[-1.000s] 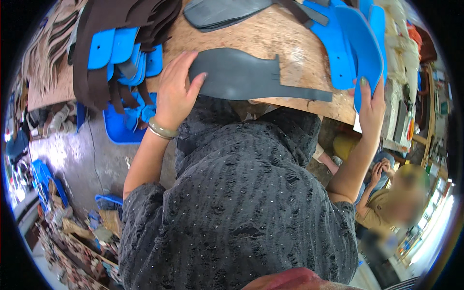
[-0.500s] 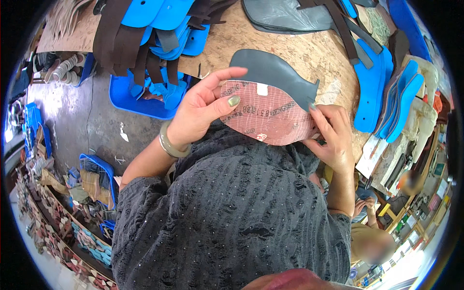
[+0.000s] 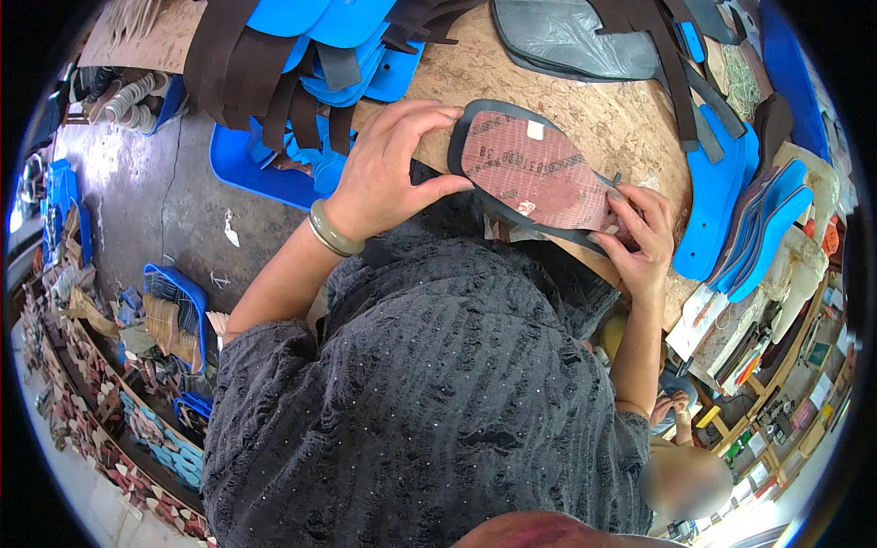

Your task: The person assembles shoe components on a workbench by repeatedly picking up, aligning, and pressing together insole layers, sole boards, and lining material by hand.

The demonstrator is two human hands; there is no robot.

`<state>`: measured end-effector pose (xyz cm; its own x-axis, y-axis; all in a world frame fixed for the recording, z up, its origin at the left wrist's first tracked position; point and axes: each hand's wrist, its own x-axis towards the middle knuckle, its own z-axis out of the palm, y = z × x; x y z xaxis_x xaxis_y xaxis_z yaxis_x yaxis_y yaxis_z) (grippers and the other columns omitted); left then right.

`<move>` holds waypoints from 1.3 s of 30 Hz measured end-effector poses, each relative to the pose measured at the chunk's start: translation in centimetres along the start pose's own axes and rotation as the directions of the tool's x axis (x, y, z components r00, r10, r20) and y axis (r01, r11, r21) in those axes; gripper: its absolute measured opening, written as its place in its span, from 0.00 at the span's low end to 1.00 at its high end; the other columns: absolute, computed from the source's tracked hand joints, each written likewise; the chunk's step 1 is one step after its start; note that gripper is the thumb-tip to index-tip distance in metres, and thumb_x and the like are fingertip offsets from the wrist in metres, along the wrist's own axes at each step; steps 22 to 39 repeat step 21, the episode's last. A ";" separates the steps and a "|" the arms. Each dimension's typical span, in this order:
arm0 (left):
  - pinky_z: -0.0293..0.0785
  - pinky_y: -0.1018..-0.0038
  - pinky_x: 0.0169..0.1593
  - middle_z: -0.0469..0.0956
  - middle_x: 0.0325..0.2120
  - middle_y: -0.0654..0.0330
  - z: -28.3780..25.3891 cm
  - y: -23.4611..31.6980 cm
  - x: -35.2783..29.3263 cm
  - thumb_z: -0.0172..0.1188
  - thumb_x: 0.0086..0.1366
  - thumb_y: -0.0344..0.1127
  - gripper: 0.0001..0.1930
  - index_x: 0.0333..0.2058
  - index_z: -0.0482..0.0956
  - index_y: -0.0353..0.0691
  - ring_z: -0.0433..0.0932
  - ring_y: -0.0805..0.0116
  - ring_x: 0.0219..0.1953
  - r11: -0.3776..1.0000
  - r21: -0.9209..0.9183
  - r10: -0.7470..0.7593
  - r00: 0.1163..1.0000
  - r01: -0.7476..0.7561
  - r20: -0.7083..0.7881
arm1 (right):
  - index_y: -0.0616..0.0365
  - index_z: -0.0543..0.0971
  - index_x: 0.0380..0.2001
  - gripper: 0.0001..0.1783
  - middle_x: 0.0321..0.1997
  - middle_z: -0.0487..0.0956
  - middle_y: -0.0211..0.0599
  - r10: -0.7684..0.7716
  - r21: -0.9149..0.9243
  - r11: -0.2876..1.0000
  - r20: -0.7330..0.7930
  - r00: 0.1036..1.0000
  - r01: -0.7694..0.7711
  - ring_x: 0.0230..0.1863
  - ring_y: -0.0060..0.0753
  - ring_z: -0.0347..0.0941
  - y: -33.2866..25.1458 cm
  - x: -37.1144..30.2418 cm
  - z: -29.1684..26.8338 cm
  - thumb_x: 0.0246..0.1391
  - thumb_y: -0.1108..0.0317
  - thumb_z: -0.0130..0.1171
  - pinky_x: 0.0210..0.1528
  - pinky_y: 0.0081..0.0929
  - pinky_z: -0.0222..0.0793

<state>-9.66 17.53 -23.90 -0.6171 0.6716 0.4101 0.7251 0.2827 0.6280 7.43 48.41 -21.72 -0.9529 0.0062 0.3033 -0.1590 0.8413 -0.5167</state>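
Note:
A reddish-brown insole board with dark print and a pale patch lies over a black sole-shaped sheet, whose edge shows around it. The pair is held up over the near edge of the workbench. My right hand pinches both layers at the narrow heel end, thumb below and fingers above. At the wide toe end, my left hand is open, thumb and fingers spread to either side of the black rim. Its fingertips come right up to the rim; whether they press on it I cannot tell.
Blue sole pieces with dark brown straps are piled at the back left, above a blue bin. Black sheets lie at the back. Blue soles stand stacked at the right. A co-worker's hands show at lower right.
The insole board has come to lie over the black sheet, which earlier stuck out behind it. My left thumb has left the board, and both hands with the pieces have shifted slightly right.

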 end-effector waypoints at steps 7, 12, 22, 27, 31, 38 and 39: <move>0.69 0.61 0.58 0.79 0.51 0.58 0.4 -0.3 -0.2 0.79 0.46 0.39 0.36 0.50 0.67 0.40 0.73 0.53 0.56 1.000 0.024 -0.001 1.000 0.001 0.020 | 0.52 0.85 0.45 0.31 0.51 0.80 0.37 0.031 0.015 0.999 -0.002 1.000 -0.031 0.52 0.45 0.72 0.0 0.0 0.6 0.29 0.64 0.77 0.52 0.38 0.70; 0.68 0.60 0.59 0.78 0.50 0.60 0.6 -0.5 -0.2 0.76 0.49 0.44 0.33 0.50 0.71 0.41 0.74 0.54 0.54 1.000 -0.011 -0.001 1.000 0.001 -0.010 | 0.52 0.85 0.45 0.30 0.51 0.81 0.36 0.039 0.007 0.999 0.010 0.999 -0.039 0.52 0.45 0.72 0.0 -0.1 0.6 0.30 0.63 0.77 0.52 0.38 0.70; 0.68 0.60 0.59 0.78 0.50 0.61 0.5 -0.3 -0.1 0.76 0.48 0.44 0.33 0.50 0.71 0.41 0.73 0.55 0.55 1.000 -0.001 -0.007 1.000 0.007 -0.008 | 0.49 0.85 0.44 0.29 0.51 0.81 0.34 0.012 -0.013 1.000 -0.004 1.000 -0.012 0.51 0.44 0.72 -0.1 -0.2 0.5 0.31 0.59 0.76 0.49 0.38 0.69; 0.68 0.60 0.59 0.78 0.50 0.61 0.5 -0.3 -0.1 0.76 0.48 0.44 0.33 0.50 0.71 0.41 0.73 0.55 0.55 1.000 -0.001 -0.007 1.000 0.007 -0.008 | 0.49 0.85 0.44 0.29 0.51 0.81 0.34 0.012 -0.013 1.000 -0.004 1.000 -0.012 0.51 0.44 0.72 -0.1 -0.2 0.5 0.31 0.59 0.76 0.49 0.38 0.69; 0.68 0.60 0.59 0.78 0.50 0.61 0.5 -0.3 -0.1 0.76 0.48 0.44 0.33 0.50 0.71 0.41 0.73 0.55 0.55 1.000 -0.001 -0.007 1.000 0.007 -0.008 | 0.49 0.85 0.44 0.29 0.51 0.81 0.34 0.012 -0.013 1.000 -0.004 1.000 -0.012 0.51 0.44 0.72 -0.1 -0.2 0.5 0.31 0.59 0.76 0.49 0.38 0.69; 0.68 0.60 0.59 0.78 0.50 0.61 0.5 -0.3 -0.1 0.76 0.48 0.44 0.33 0.50 0.71 0.41 0.73 0.55 0.55 1.000 -0.001 -0.007 1.000 0.007 -0.008 | 0.49 0.85 0.44 0.29 0.51 0.81 0.34 0.012 -0.013 1.000 -0.004 1.000 -0.012 0.51 0.44 0.72 -0.1 -0.2 0.5 0.31 0.59 0.76 0.49 0.38 0.69; 0.68 0.60 0.59 0.78 0.50 0.61 0.5 -0.3 -0.1 0.76 0.48 0.44 0.33 0.50 0.71 0.41 0.73 0.55 0.55 1.000 -0.001 -0.007 1.000 0.007 -0.008 | 0.49 0.85 0.44 0.29 0.51 0.81 0.34 0.012 -0.013 1.000 -0.004 1.000 -0.012 0.51 0.44 0.72 -0.1 -0.2 0.5 0.31 0.59 0.76 0.49 0.38 0.69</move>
